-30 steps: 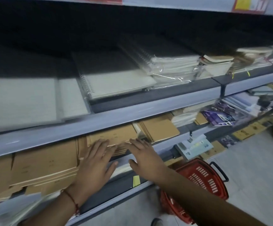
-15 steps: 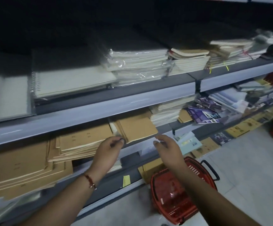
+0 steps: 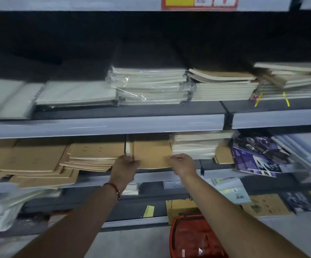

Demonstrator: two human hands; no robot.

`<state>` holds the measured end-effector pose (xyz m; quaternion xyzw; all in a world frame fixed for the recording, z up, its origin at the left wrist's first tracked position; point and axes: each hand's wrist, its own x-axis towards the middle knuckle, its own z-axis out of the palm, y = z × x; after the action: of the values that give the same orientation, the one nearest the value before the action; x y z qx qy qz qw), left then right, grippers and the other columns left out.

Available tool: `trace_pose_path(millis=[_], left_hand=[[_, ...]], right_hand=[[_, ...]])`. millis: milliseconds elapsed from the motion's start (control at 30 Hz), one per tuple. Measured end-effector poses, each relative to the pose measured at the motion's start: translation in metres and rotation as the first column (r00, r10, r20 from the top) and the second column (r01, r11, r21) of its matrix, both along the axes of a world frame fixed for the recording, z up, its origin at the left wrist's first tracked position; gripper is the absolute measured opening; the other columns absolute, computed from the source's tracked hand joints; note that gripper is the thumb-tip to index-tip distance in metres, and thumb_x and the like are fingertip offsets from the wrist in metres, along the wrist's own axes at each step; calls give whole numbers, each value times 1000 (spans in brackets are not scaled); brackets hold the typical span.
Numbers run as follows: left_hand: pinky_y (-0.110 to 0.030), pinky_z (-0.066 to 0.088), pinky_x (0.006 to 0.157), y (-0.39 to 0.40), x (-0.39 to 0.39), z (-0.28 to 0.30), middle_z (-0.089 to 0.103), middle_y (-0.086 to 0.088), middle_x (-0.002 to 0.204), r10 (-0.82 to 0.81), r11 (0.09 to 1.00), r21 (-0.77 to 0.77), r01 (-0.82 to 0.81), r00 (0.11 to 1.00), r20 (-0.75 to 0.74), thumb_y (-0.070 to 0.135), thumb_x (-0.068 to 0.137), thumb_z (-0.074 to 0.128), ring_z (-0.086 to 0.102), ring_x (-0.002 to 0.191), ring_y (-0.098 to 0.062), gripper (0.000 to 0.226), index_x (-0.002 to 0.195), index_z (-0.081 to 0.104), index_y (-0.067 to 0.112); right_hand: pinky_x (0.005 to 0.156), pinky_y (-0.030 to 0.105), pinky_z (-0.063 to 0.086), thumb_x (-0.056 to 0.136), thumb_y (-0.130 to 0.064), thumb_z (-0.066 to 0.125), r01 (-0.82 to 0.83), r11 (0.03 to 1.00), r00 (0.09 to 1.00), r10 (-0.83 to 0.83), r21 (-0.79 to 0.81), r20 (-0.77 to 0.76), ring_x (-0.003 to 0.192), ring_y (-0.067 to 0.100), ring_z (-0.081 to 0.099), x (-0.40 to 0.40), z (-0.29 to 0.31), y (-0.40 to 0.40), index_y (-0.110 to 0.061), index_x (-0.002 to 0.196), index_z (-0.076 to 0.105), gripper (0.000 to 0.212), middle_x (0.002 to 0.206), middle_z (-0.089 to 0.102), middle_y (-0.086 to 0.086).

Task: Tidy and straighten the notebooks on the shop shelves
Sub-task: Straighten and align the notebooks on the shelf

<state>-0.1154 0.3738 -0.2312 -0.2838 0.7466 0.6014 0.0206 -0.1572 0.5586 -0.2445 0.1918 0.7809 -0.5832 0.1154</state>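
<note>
Brown kraft notebook stack (image 3: 151, 155) sits mid-shelf, front edge overhanging. My left hand (image 3: 124, 169) and right hand (image 3: 183, 164) pinch its front corners, fingers curled. Best slide both sides evenly back, squaring against the white stack (image 3: 195, 146) alongside.

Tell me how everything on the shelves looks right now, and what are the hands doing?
left hand: grips the brown stack's left corner
right hand: grips its right corner
brown notebook stack: flat, held
fanned brown notebooks: messy, splayed
wrapped white notebooks: stacked neatly
red basket: on the floor
</note>
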Motion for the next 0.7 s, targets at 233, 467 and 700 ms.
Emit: trace_pose_path(millis=[233, 467, 700], left_hand=[[-24, 38, 51, -9, 8, 4, 55, -3, 70, 15, 999, -32, -16, 1000, -22, 12, 81, 80, 42, 48, -13, 22, 85, 59, 11], [-27, 52, 53, -8, 31, 32, 62, -10, 79, -154, 963, 223, 153, 988, -13, 9, 95, 61, 62, 56, -17, 13, 106, 61, 3], [-32, 58, 64, -14, 66, 32, 69, -16, 114, -344, 876, 352, 330, 939, -25, 5, 93, 61, 74, 89, -31, 35, 127, 55, 11]], right_hand=[[90, 42, 56, 83, -15, 74, -27, 999, 999, 28, 29, -43, 94, 20, 65, 8, -1, 1, -21, 95, 66, 16, 102, 69, 0], [67, 30, 44, 84, -16, 78, 135, 951, 988, -149, -277, -31, 73, 12, 53, 34, 5, 2, -17, 88, 57, 22, 85, 58, -1], [59, 26, 47, 88, -34, 74, 58, 899, 989, 7, -434, 146, 81, 17, 62, 49, 11, 12, -13, 109, 70, 30, 99, 73, 4]])
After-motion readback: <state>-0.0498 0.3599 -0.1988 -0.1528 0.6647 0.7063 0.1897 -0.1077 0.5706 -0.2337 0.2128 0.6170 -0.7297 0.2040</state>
